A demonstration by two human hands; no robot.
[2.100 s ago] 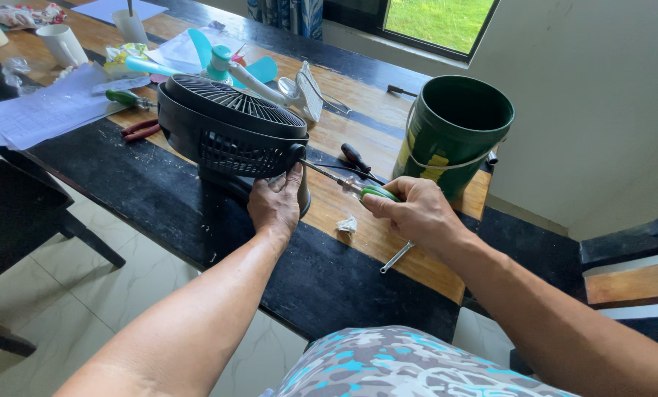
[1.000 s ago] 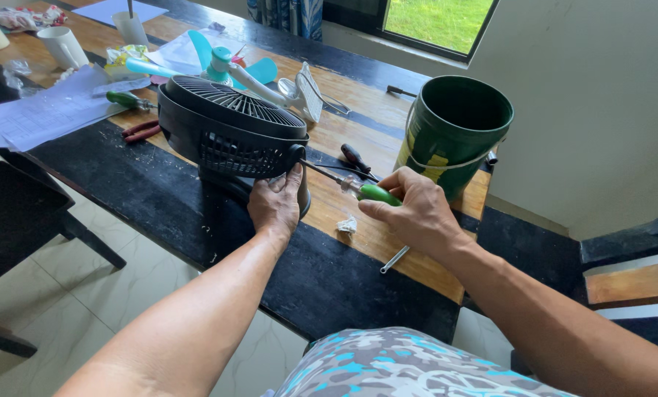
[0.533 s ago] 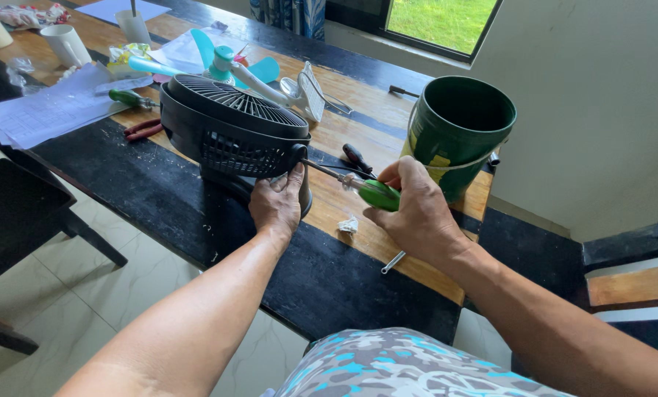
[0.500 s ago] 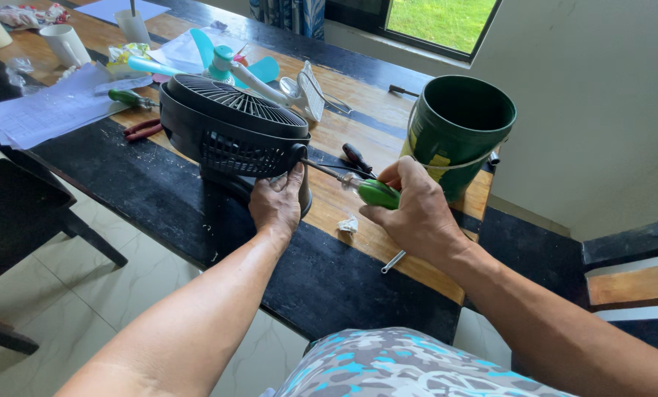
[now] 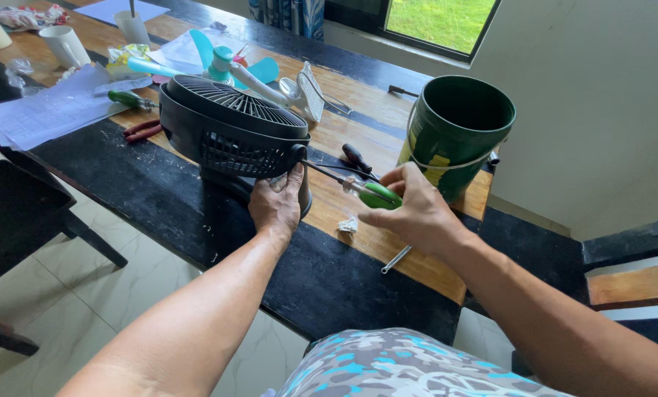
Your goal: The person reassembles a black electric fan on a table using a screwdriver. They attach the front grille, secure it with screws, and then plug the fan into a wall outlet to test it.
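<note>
A black fan housing (image 5: 229,136) with a grilled top sits on the wood and black table (image 5: 321,272). My left hand (image 5: 276,204) presses against its near right side, fingers wrapped around the edge. My right hand (image 5: 415,213) grips a green-handled screwdriver (image 5: 376,194), whose metal shaft points left with the tip touching the housing's right rim. A small crumpled white scrap (image 5: 347,225) and a short metal rod (image 5: 395,259) lie on the wood below my right hand.
A green bucket (image 5: 455,132) stands at the table's right end. A teal fan blade assembly (image 5: 222,62), a wire guard (image 5: 310,92), red pliers (image 5: 143,131), another green screwdriver (image 5: 129,98), papers (image 5: 49,110) and white cups (image 5: 65,45) lie behind. A dark chair (image 5: 20,213) stands left.
My right hand lifted the green screwdriver off the table and brought its tip up to the fan housing's right side. My left hand stayed on the housing.
</note>
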